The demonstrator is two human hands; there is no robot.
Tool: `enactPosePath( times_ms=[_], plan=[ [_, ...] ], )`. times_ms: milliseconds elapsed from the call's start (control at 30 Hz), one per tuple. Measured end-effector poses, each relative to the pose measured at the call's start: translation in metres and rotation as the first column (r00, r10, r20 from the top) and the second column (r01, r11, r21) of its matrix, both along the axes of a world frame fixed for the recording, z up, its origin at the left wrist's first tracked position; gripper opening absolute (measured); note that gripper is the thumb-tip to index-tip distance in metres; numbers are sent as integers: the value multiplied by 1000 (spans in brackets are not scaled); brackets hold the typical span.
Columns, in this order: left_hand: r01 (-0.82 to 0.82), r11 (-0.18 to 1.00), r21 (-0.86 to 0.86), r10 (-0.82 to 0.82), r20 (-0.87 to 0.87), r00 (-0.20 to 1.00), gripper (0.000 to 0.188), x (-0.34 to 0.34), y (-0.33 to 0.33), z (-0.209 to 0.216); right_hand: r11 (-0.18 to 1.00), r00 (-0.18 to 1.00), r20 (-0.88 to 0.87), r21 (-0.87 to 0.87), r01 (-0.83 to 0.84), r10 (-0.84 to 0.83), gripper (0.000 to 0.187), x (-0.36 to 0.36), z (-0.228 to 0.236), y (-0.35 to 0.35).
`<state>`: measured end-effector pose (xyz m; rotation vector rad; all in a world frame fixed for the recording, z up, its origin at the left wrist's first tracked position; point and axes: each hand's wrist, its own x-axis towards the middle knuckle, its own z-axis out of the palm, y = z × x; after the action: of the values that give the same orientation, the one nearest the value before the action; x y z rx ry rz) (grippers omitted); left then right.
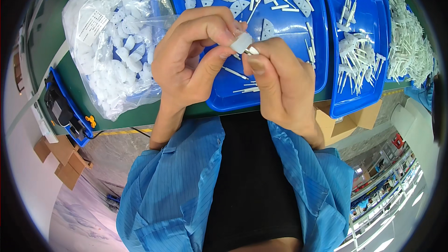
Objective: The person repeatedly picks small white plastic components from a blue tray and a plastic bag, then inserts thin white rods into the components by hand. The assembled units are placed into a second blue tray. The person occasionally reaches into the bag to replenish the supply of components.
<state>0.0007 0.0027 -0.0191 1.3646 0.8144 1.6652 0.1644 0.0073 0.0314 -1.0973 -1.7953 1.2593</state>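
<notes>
Between thumb and fingers, my left hand grips a small white plastic piece, seen nearly edge-on. My right hand pinches a thin white rod with its tip against that piece; most of the rod is hidden by my fingers. Both hands are raised over a blue tray. In this tray lie several white half-round plates with small holes, such as one half-round plate, and loose thin white rods.
On the left lies a clear plastic bag full of white plates. A second blue tray at right holds rods joined to plates. Beyond it is a heaped pile of white rods. Cardboard boxes stand below the green table's edge.
</notes>
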Motion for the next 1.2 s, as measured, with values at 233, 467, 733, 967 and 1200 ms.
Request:
enactPosePath(
  times_ms=[233,467,733,967,1200],
  plan=[
    [-39,992,123,41,-8,999,20,6,0,1,930,978,209,365,-53,-27,8,-2,3,-8],
    [-8,990,140,46,-269,962,37,-7,3,2,911,999,46,413,-2,-19,17,7,-25,6],
    [26,999,-34,-31,-148,989,28,-8,1,6,1000,980,-200,2,-23,23,9,7,-16,9],
    [-14,961,276,136,-428,893,17,-10,-2,1,976,991,-95,-205,73,-94,21,-4,-21,13],
    [-46,996,72,54,-121,991,30,-17,-12,-6,914,864,446,403,39,-234,14,-9,-52,24]
  ],
)
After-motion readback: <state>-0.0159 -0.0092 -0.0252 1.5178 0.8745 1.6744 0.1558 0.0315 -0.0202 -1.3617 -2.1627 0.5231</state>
